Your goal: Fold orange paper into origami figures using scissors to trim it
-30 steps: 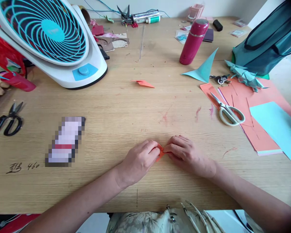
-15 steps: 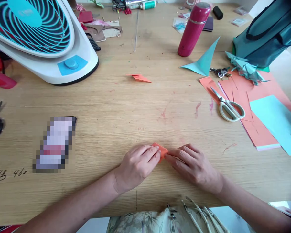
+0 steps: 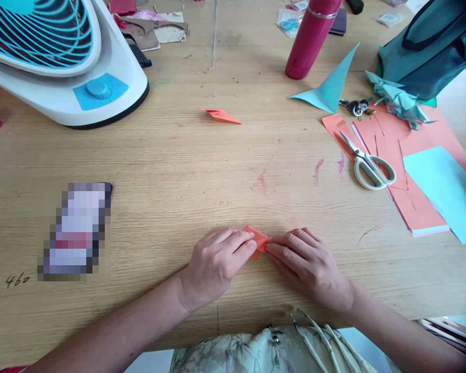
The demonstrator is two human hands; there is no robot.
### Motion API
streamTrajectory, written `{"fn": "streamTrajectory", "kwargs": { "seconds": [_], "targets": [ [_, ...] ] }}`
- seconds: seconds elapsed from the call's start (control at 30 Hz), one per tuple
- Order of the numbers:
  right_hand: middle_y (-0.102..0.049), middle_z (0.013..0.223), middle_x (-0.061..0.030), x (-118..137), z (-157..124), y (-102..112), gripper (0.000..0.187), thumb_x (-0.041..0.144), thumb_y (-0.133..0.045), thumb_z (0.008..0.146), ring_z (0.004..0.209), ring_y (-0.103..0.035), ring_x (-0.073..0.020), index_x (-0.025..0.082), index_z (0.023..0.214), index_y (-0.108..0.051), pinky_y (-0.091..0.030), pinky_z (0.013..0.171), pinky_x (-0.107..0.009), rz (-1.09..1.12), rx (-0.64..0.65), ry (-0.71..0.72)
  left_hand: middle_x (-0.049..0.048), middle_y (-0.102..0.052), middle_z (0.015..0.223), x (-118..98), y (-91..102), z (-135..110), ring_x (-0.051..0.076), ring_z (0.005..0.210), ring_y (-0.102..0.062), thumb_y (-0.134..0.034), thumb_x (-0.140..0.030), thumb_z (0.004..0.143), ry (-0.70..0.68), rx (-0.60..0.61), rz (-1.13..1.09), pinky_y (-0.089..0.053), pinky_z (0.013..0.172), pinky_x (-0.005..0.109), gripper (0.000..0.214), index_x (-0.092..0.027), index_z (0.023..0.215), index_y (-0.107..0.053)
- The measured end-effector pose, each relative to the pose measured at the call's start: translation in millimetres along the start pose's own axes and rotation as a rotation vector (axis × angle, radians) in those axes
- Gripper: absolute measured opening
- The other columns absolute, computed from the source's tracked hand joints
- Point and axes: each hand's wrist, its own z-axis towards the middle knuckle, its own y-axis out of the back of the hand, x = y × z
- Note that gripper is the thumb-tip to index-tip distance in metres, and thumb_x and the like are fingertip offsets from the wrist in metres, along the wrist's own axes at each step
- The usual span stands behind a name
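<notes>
A small folded piece of orange paper (image 3: pixel 259 239) lies on the table near its front edge, between my two hands. My left hand (image 3: pixel 217 264) presses on its left part, with thumb and fingers closed over it. At the paper's right corner, my right hand (image 3: pixel 310 267) pinches the tip with thumb and forefinger. Fingers cover parts of the paper on both sides. Farther up the table sits another folded orange paper piece (image 3: pixel 222 116), thin and pointed, which neither hand touches.
A white and blue fan (image 3: pixel 112 98) stands at the back left, a blurred phone (image 3: pixel 77 228) below it. To the right are scissors (image 3: pixel 373 168) on orange sheets (image 3: pixel 423 202), a teal folded paper (image 3: pixel 330 88), a teal paper figure (image 3: pixel 399 101), a magenta bottle (image 3: pixel 308 44) and a bag (image 3: pixel 423 52).
The camera view has shifted slightly, so the background sits higher and the fan farther left. Both hands stay on the orange paper, the right fingers gripping its corner almost as before.
</notes>
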Motion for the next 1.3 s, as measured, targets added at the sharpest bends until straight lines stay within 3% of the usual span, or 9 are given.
{"fn": "streamTrajectory", "kwargs": {
  "seconds": [0.23, 0.5, 0.7, 1.03, 1.3],
  "targets": [
    [-0.07, 0.089, -0.0065, 1, 7, 0, 0.016, 0.013, -0.056, 0.098, 0.075, -0.054, -0.0193, 0.019, 0.103, -0.07, -0.041, 0.069, -0.036, 0.0, 0.012, -0.017, 0.0006, -0.075, 0.099, -2, -2.6, 2, 0.015, 0.086, -0.066, -0.056, -0.013, 0.099, 0.003, 0.008, -0.008, -0.056, 0.081, 0.03, 0.016, -0.019, 0.102, -0.07],
    [-0.067, 0.087, -0.0065, 2, 11, 0, 0.012, 0.012, -0.057, 0.097, 0.079, -0.053, -0.0194, 0.018, 0.098, -0.067, -0.043, 0.073, -0.036, 0.165, 0.018, -0.152, 0.0033, -0.074, 0.101, 0, -3.0, 4, 0.015, 0.088, -0.068, -0.055, -0.011, 0.099, 0.046, 0.003, -0.047, -0.056, 0.085, 0.03, 0.012, -0.015, 0.096, -0.065],
    [-0.064, 0.085, -0.0057, 2, 14, -1, 0.012, 0.015, -0.056, 0.097, 0.078, -0.053, -0.0189, 0.019, 0.097, -0.067, -0.043, 0.074, -0.036, 0.241, 0.01, -0.222, 0.0031, -0.07, 0.103, 3, -2.1, 7, 0.014, 0.094, -0.068, -0.049, -0.011, 0.101, 0.131, 0.032, -0.191, -0.055, 0.085, 0.029, 0.014, -0.019, 0.095, -0.06],
    [-0.059, 0.078, -0.0051, 1, 17, -4, 0.011, 0.015, -0.054, 0.097, 0.075, -0.05, -0.0196, 0.019, 0.09, -0.063, -0.04, 0.071, -0.036, 0.247, 0.014, -0.263, 0.0035, -0.064, 0.105, 8, -5.3, 5, 0.016, 0.095, -0.064, -0.056, -0.009, 0.096, 0.207, 0.07, -0.368, -0.052, 0.089, 0.031, 0.01, -0.018, 0.094, -0.06],
    [-0.058, 0.078, -0.0041, 2, 16, -3, 0.013, 0.019, -0.056, 0.097, 0.075, -0.05, -0.019, 0.019, 0.085, -0.061, -0.036, 0.071, -0.036, 0.215, 0.002, -0.304, 0.0044, -0.064, 0.105, 7, -5.8, 4, 0.016, 0.097, -0.063, -0.055, -0.008, 0.096, 0.193, 0.058, -0.355, -0.052, 0.09, 0.032, 0.01, -0.017, 0.093, -0.059]
  ]
}}
